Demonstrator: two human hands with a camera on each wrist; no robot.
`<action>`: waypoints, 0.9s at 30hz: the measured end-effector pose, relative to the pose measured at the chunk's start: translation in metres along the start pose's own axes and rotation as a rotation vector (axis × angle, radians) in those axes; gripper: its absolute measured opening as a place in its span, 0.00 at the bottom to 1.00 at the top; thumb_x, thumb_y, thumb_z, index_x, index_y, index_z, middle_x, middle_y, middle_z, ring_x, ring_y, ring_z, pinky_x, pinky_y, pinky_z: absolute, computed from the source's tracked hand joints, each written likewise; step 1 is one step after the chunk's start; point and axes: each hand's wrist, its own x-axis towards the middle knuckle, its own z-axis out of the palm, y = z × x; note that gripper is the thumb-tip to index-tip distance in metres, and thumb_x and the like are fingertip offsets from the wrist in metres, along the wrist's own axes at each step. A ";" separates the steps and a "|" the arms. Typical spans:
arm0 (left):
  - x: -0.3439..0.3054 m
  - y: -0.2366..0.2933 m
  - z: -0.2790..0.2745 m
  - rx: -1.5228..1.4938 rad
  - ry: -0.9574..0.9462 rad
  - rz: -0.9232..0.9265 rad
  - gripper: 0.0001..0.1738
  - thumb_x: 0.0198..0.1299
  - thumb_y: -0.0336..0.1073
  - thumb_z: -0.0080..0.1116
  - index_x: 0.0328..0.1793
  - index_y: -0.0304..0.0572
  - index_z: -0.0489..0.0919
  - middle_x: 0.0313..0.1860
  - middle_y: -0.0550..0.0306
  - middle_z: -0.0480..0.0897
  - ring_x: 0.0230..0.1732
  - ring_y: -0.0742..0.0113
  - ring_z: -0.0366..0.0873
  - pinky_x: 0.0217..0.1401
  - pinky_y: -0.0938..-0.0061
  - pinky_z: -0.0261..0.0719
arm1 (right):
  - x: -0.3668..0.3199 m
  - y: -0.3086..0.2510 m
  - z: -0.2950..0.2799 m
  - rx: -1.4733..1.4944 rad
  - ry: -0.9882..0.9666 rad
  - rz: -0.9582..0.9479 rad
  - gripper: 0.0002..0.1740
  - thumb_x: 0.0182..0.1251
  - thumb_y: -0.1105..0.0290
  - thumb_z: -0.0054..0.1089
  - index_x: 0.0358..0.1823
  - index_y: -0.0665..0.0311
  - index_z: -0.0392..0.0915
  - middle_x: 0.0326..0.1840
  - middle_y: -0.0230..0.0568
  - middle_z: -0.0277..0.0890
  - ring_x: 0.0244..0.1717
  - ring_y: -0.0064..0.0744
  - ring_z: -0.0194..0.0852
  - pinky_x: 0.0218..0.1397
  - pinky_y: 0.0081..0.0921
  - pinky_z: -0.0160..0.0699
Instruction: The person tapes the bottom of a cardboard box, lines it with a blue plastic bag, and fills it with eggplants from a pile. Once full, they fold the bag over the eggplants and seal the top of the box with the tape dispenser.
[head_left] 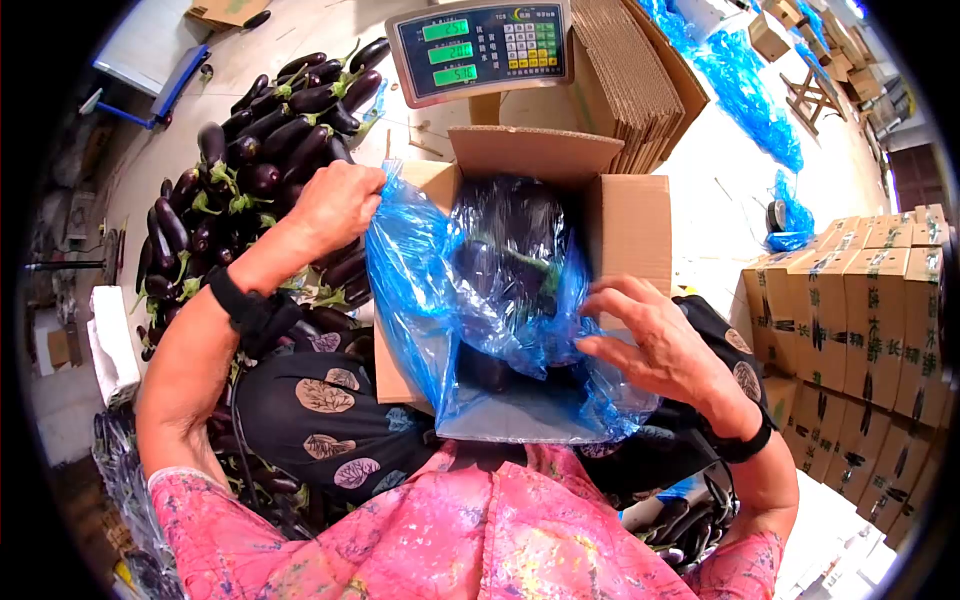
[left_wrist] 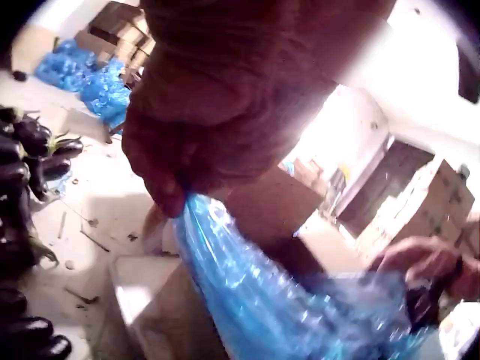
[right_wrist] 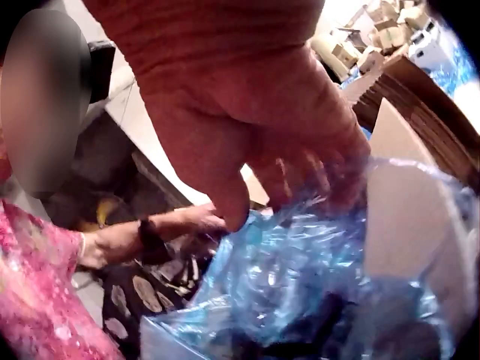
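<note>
A thin blue plastic bag lines an open cardboard box on the person's lap. Dark eggplants lie inside it, partly under the film. At the box's left corner, the left hand pinches the bag's edge and holds it up. The left wrist view shows the bag stretched down from those fingertips. On the opposite side is the right hand, its fingers spread and slightly bent at the film. In the right wrist view, thumb and fingers stand apart against the bag.
A large heap of eggplants covers the floor at the left. A digital scale display stands beyond the box, beside flattened cardboard. Packed cartons are stacked at the right. Blue plastic sheeting lies on the floor behind.
</note>
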 end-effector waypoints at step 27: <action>-0.021 0.141 0.013 -0.275 -0.241 0.639 0.13 0.54 0.29 0.64 0.45 0.36 0.77 0.40 0.44 0.78 0.45 0.44 0.80 0.48 0.56 0.78 | -0.014 -0.035 -0.024 0.638 0.161 0.733 0.14 0.76 0.61 0.58 0.43 0.67 0.81 0.31 0.28 0.77 0.32 0.18 0.70 0.36 0.19 0.71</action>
